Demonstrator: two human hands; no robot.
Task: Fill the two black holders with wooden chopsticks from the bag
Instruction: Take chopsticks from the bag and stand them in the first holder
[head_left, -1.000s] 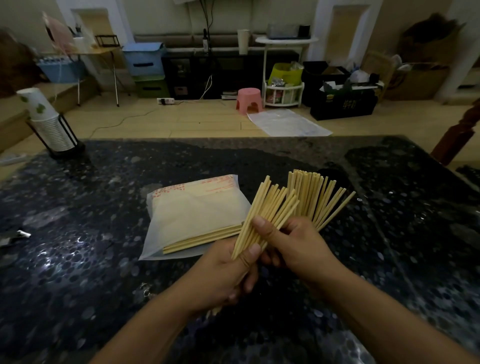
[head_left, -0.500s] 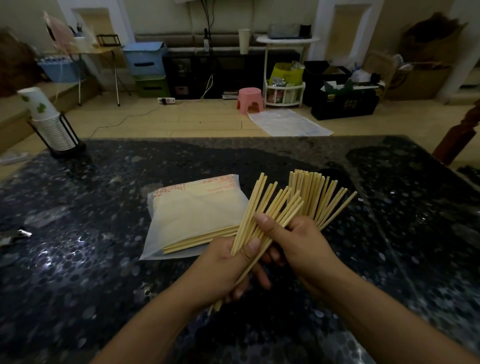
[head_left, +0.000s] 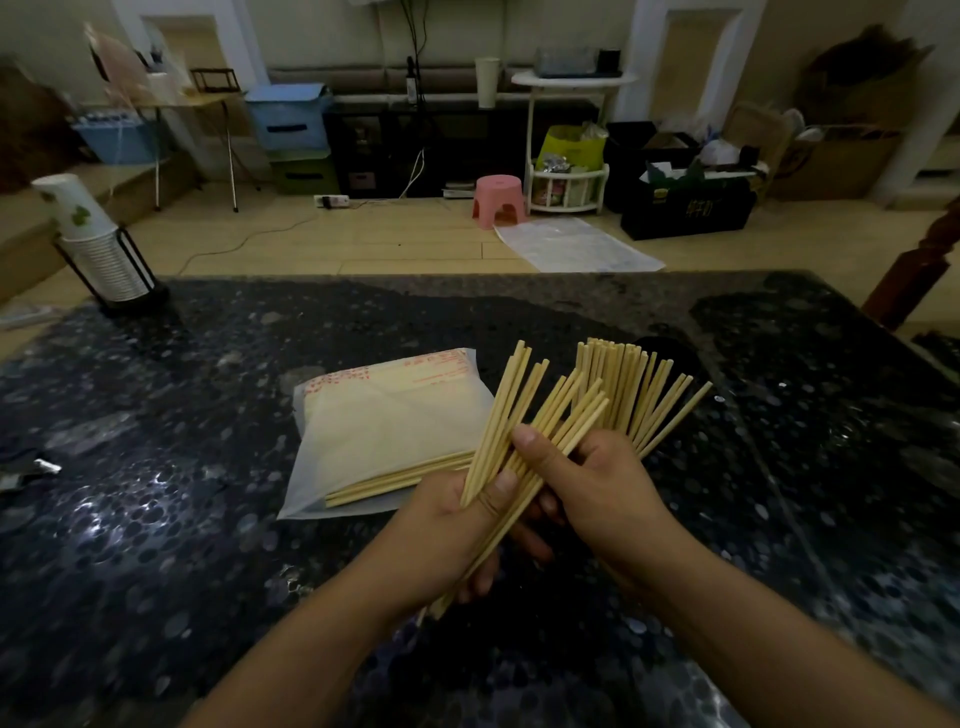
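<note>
From the head view, both hands work one loose bundle of chopsticks (head_left: 524, 431) above the dark speckled table (head_left: 156, 519). The left hand (head_left: 457, 535) is curled round the lower part of the bundle, thumb pressed across the front of the sticks, whose bottom ends poke out below its palm. The right hand (head_left: 597, 493) grips the same bundle from the other side, thumb lying over the sticks just above the left thumb, fingers tucked behind. The sticks fan up and away from the hands.

Just beyond the right hand a second cluster of sticks (head_left: 623, 389) stands upright in a black holder (head_left: 670, 351); only a dark rim of it shows behind them. I can see just this one holder.

Beyond the left hand, close to it, lies the bag (head_left: 384, 421), flat on the table, with a few sticks jutting from its near edge toward the left hand.

Far off past the left hand, a cup stack (head_left: 98, 244) sits in a wire rack at the table's far edge.
</note>
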